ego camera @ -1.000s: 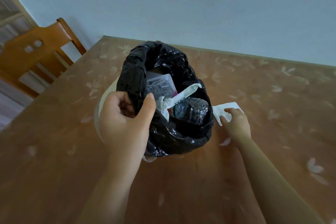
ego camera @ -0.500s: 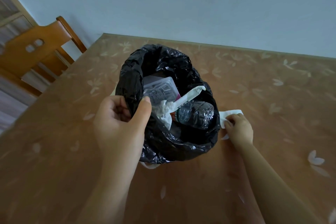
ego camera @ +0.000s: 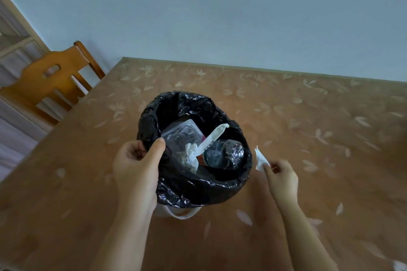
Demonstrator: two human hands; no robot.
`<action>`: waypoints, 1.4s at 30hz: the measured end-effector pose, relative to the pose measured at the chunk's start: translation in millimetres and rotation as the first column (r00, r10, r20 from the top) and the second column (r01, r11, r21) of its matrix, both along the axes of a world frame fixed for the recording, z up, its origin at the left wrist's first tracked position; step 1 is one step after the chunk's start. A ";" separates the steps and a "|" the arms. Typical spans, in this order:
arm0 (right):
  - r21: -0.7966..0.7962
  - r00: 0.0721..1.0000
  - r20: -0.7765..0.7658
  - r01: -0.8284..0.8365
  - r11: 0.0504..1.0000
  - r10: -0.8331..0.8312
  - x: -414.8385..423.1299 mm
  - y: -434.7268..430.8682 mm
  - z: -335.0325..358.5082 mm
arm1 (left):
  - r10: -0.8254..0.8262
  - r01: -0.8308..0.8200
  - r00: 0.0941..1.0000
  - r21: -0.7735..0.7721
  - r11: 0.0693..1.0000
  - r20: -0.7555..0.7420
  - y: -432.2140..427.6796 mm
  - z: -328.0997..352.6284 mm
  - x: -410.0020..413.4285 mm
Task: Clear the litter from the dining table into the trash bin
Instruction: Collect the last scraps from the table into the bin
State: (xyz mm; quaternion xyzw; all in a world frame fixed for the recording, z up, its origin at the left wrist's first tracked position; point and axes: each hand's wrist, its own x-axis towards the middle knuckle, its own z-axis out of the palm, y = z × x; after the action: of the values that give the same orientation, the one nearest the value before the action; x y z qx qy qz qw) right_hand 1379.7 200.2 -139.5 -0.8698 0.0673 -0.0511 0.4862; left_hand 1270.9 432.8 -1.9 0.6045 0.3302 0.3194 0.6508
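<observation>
A small trash bin lined with a black bag (ego camera: 199,189) stands on the brown dining table (ego camera: 308,130). My left hand (ego camera: 137,167) pinches the bag's left rim. Inside lie a clear plastic pack (ego camera: 182,133), a crumpled tissue (ego camera: 191,155), a white paper strip (ego camera: 214,136) and a crushed plastic bottle (ego camera: 226,154). My right hand (ego camera: 280,177) holds a small white paper scrap (ego camera: 261,159) lifted off the table, just right of the bin's rim.
A wooden chair (ego camera: 55,75) stands at the table's far left corner, by a window frame. A pale blue wall runs behind the table's far edge. A white scrap (ego camera: 399,266) shows at the bottom right corner of the view.
My right hand closed on the white scrap that lay flat on the table and raised it. The view tilted up and the bin sits lower in the frame. My left hand keeps its grip.
</observation>
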 end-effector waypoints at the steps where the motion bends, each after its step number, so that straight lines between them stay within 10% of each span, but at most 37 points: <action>1: 0.010 1.000 0.007 0.012 1.000 -0.012 -9.7 -4.2 7.4 | -0.013 0.013 1.000 -0.019 1.000 -0.012 -1.6 1.6 -6.7; 11: 0.132 0.982 0.182 0.031 0.991 -0.055 -110.1 -20.1 114.5 | -0.172 0.167 0.984 -0.097 0.981 -0.047 -9.5 10.5 -82.0; 26: -0.103 0.823 0.227 -0.511 0.853 0.520 -228.5 59.9 176.7 | -0.264 0.261 0.964 -0.111 0.959 -0.017 -7.7 19.4 -178.4; 42: -0.515 0.938 0.263 -0.060 0.855 0.224 -307.1 19.8 165.8 | -0.178 0.199 0.974 -0.151 0.968 0.139 13.5 30.7 -219.0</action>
State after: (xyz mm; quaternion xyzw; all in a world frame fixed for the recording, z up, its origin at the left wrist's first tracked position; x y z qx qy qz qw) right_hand 1072.6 220.0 26.3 -0.9488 -0.0913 -0.1678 0.2516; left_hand 1051.9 446.3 28.7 0.5565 0.2551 0.2648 0.7450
